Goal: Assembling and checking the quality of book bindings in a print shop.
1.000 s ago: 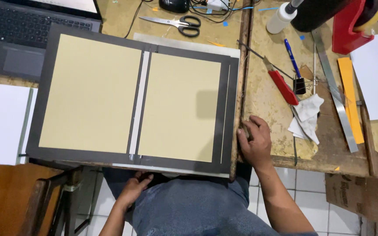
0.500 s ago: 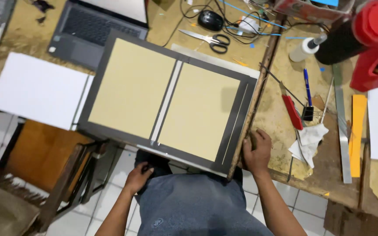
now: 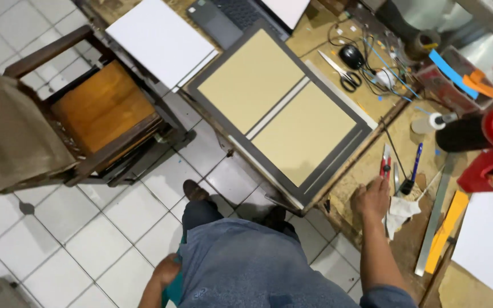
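the right hand (image 3: pixel 372 197) rested on the worn tabletop (image 3: pixel 360 171) at the lower right of the frame, fingers curled loosely and gripping nothing, its fingertips just below the red-handled cutter (image 3: pixel 386 162). beside the cutter lay a blue pen (image 3: pixel 413 170), and a crumpled white rag (image 3: pixel 397 212) sat just right of the hand. the left hand (image 3: pixel 168 269) hung low at the bottom centre, against the trouser leg beside something teal; whether it held that could not be told.

the thing under work, a dark grey cover sheet (image 3: pixel 283 114) with two tan boards (image 3: pixel 278 108) laid on it, lay in the upper middle of the frame, its lower corner jutting past the table edge. the boards sat side by side with a narrow pale spine strip (image 3: pixel 278 108) between them, a dark margin showing all round. judging by that, the boards looked placed and aligned (glued or not was impossible to see), while the margins were still flat and unfolded, so turning in the edges seemed left to do.

scissors (image 3: pixel 340 73) lay above the sheet, white sheets (image 3: pixel 161 40) at the upper left, a wooden chair (image 3: pixel 95 122) on the tiled floor, a metal ruler (image 3: pixel 435 214) at right.
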